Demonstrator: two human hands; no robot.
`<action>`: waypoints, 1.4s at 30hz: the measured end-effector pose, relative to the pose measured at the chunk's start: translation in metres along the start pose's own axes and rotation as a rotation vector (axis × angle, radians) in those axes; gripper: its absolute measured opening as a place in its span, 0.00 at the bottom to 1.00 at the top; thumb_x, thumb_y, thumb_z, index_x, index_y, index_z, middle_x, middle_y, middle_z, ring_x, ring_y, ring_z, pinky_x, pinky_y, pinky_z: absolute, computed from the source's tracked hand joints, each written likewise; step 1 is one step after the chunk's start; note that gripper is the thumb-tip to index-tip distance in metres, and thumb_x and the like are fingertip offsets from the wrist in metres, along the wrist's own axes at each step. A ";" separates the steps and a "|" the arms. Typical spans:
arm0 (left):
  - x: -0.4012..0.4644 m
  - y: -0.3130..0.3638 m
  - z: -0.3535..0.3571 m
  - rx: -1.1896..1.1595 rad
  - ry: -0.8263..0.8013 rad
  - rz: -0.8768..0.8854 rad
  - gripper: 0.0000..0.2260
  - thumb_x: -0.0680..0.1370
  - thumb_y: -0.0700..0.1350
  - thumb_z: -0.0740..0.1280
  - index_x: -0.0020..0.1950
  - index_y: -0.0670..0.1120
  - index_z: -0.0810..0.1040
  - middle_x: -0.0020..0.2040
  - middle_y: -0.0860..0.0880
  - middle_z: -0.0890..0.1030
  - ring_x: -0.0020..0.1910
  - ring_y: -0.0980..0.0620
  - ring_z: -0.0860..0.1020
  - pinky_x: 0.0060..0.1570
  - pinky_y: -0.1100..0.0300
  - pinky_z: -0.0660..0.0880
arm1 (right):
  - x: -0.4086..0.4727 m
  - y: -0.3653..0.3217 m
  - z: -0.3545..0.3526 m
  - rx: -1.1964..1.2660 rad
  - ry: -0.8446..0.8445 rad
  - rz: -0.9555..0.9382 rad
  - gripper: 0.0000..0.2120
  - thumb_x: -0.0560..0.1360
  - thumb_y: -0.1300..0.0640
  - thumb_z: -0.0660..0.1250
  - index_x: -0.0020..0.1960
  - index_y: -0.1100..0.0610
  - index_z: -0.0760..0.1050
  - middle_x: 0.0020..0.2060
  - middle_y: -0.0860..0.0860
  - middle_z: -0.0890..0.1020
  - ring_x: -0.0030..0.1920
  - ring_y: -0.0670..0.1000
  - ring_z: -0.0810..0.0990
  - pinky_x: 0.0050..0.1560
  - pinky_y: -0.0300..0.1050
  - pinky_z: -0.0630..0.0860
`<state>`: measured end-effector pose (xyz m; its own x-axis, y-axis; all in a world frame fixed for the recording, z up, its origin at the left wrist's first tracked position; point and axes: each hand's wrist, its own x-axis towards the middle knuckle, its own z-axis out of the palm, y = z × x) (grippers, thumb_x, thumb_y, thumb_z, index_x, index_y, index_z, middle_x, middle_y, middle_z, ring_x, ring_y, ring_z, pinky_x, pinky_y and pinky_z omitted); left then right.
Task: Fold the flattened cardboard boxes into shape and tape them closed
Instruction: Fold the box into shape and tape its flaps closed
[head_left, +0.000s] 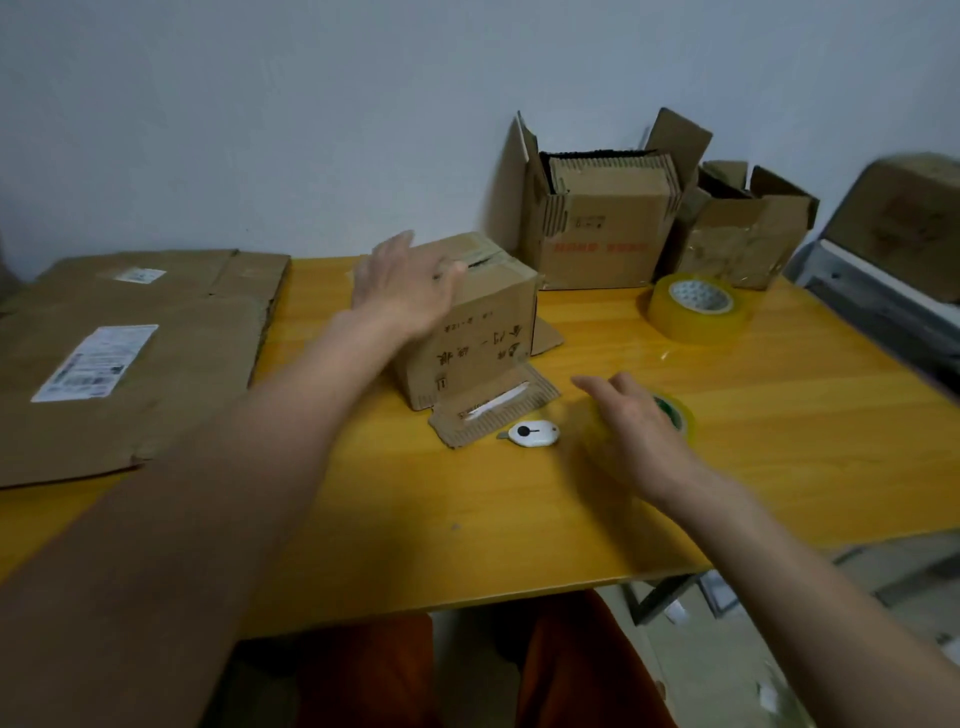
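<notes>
Boxes (467, 317): 3 upright; tape rolls (698, 306): 2

Plain pale wall (260, 104) behind; yellow wooden table (467, 519) on dark folding legs (660, 597); light floor (727, 675).

Right hand (636, 431) motion-blurred, hiding most of small tape roll (675, 415)

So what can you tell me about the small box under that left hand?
The small box is brown corrugated cardboard, folded into shape and standing mid-table, seemingly upside down: its handwriting reads inverted. Its top flaps meet with a dark gap showing. Bottom flaps splay out on the table, one bearing a white strip. The left hand rests on its top, fingers fairly straight. A white cutter lies just before it.
</notes>
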<state>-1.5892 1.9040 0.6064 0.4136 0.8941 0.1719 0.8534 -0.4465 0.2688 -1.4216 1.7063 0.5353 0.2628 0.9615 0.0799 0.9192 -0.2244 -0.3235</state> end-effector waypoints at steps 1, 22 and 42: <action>0.010 -0.009 -0.001 0.046 -0.102 -0.042 0.28 0.80 0.66 0.46 0.76 0.56 0.63 0.78 0.43 0.57 0.77 0.43 0.55 0.74 0.43 0.51 | 0.002 0.005 0.004 0.003 -0.024 -0.011 0.33 0.73 0.68 0.66 0.74 0.51 0.60 0.62 0.54 0.67 0.63 0.55 0.69 0.61 0.48 0.70; -0.054 -0.091 -0.002 -0.319 0.085 0.066 0.20 0.84 0.52 0.50 0.68 0.45 0.75 0.73 0.48 0.66 0.75 0.48 0.59 0.73 0.52 0.57 | 0.137 -0.137 -0.010 0.821 -0.149 0.042 0.33 0.79 0.35 0.49 0.67 0.59 0.73 0.66 0.54 0.75 0.66 0.53 0.72 0.68 0.48 0.65; -0.064 -0.111 0.037 -0.731 0.254 0.179 0.20 0.81 0.40 0.45 0.59 0.43 0.76 0.65 0.44 0.73 0.74 0.50 0.59 0.74 0.59 0.55 | 0.153 -0.094 0.045 0.317 0.182 -0.686 0.34 0.70 0.38 0.65 0.68 0.59 0.72 0.70 0.56 0.71 0.75 0.56 0.59 0.74 0.57 0.59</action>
<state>-1.6983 1.8976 0.5304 0.3645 0.8105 0.4585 0.3200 -0.5714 0.7557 -1.4807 1.8814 0.5358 -0.2652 0.8216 0.5046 0.7730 0.4940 -0.3981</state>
